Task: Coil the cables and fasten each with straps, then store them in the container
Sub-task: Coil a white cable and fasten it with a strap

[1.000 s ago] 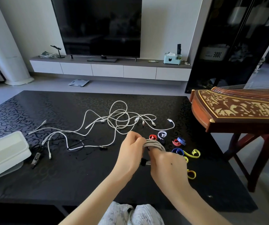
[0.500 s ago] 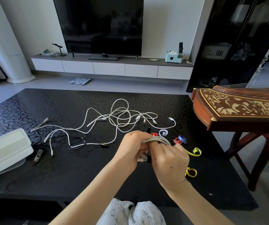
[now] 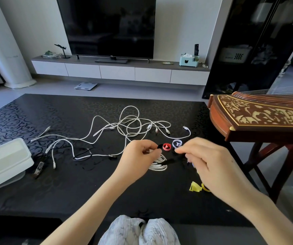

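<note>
Our coiled white cable [image 3: 158,166] sits low between our 2 hands over the black table [image 3: 57,191]; we cannot tell whether it rests on it. Its long axis runs left to right, the loops flattened, and a black strap [image 3: 171,161] crosses its right end. Our left hand [image 3: 140,156] pinches 1 end of that strap between thumb and forefinger, and our right hand [image 3: 211,161] pinches the other end with curled fingers.

Just beyond the fingertips sit a red strap roll [image 3: 166,146] and a lilac strap roll [image 3: 177,143]. Yellow straps [image 3: 195,187] lie beside our right wrist. The loose white cables [image 3: 129,124] sprawl farther back. The white container [image 3: 4,160] stands at the left edge, well apart, with a black cable [image 3: 83,152] lying between.

0.5 s ago both hands were clasped round the coil; now they have drawn apart.
</note>
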`<state>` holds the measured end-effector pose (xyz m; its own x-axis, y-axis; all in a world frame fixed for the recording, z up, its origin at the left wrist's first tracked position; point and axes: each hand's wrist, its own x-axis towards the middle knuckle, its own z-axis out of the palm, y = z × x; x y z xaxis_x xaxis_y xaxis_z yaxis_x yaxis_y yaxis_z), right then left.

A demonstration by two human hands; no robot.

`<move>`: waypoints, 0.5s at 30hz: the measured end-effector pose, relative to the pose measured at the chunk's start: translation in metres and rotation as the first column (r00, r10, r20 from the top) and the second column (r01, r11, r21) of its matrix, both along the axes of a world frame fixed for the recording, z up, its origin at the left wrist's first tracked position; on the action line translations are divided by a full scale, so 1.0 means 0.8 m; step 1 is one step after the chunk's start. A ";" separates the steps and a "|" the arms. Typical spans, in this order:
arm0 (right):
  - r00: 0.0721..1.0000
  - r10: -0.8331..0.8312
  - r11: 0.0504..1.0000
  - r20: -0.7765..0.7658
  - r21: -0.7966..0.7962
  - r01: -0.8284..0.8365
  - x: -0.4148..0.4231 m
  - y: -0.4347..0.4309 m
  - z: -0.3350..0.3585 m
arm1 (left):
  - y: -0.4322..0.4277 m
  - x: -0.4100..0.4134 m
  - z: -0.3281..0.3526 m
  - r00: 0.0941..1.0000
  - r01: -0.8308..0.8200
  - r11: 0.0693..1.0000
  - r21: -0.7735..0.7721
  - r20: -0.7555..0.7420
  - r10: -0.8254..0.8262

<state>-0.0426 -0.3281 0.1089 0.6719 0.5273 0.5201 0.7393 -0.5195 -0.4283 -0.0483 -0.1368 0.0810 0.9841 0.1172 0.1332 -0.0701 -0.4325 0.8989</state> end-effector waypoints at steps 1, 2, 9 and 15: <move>0.997 0.035 0.999 -0.076 0.029 -0.033 0.003 0.001 0.007 | 0.000 -0.002 0.003 1.000 0.027 0.999 0.023 0.002 -0.027; 0.988 0.053 0.997 -0.143 0.067 -0.043 0.006 0.003 0.013 | -0.001 -0.005 0.007 0.999 0.051 0.998 0.042 0.000 -0.051; 0.925 0.055 0.975 -0.375 0.221 0.032 0.021 0.025 0.023 | -0.004 -0.016 0.020 0.995 0.085 0.988 0.127 0.046 -0.091; 0.930 0.055 0.978 -0.362 0.208 0.023 0.022 0.030 0.021 | -0.001 -0.020 0.022 0.992 0.067 0.986 0.153 0.095 -0.082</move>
<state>-0.0248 -0.3040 0.1256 0.8275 0.4477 0.3389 0.5193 -0.3807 -0.7651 -0.0645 -0.1376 0.0989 0.9700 0.0152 0.2426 -0.1943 -0.5510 0.8116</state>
